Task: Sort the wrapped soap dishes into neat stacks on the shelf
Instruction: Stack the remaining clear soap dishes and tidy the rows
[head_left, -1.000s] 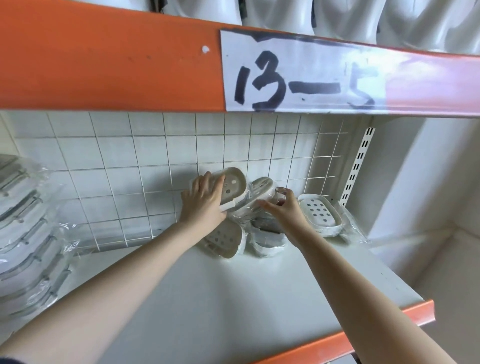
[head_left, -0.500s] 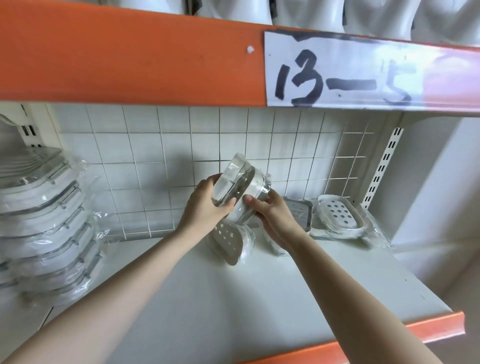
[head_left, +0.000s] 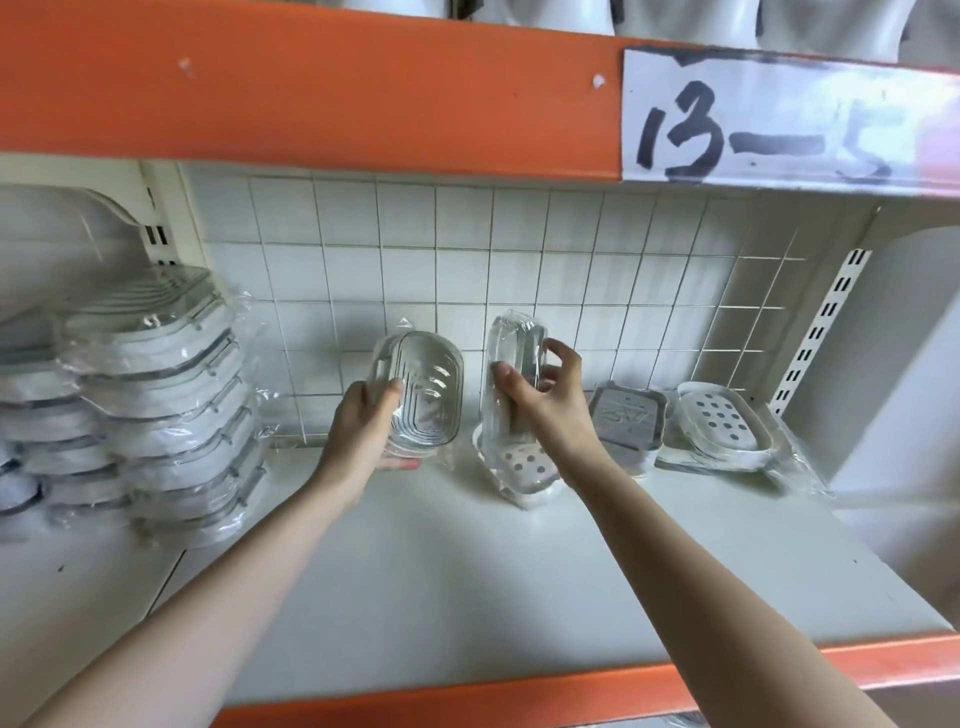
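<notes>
Hands now apart: left hand (head_left: 363, 441) w/ 1 clear dish (head_left: 423, 389), right hand (head_left: 550, 400) w/ other dish (head_left: 511, 364).

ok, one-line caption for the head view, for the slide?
Left hand and right hand each hold a wrapped clear soap dish above the white shelf.

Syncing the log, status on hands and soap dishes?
Left hand grips clear dish, right hand grips another, upright. Three wrapped dishes loose on shelf, unstacked. Nothing blocking.
</notes>
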